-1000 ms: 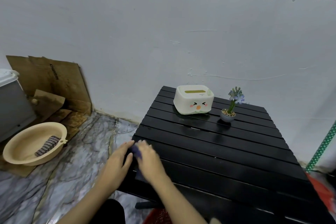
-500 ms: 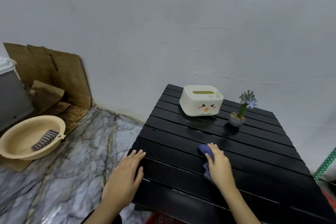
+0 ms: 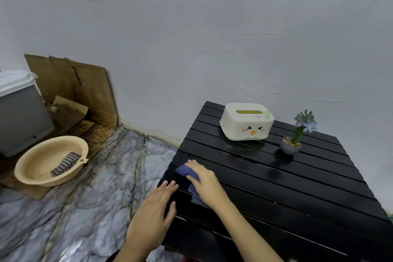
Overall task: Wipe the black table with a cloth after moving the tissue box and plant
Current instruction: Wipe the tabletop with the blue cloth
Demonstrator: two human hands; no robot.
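Note:
A black slatted table (image 3: 287, 187) fills the right half of the view. On its far edge stand a cream tissue box (image 3: 246, 121) with a cartoon face and, to its right, a small potted plant (image 3: 294, 137) with blue flowers. My right hand (image 3: 207, 181) lies flat on a blue cloth (image 3: 187, 173), pressing it onto the table near the left edge. My left hand (image 3: 153, 212) rests flat on the table's near-left corner, fingers apart, holding nothing.
A beige basin (image 3: 32, 174) holding a striped rag (image 3: 64, 164) sits on the marble-patterned floor (image 3: 85, 208) at the left. Behind it are cardboard sheets (image 3: 72, 85) against the white wall and a grey bin (image 3: 19, 110).
My right hand has slid the blue cloth back left across the table, from mid-table to the left edge near my left hand. The left hand has stayed at the corner.

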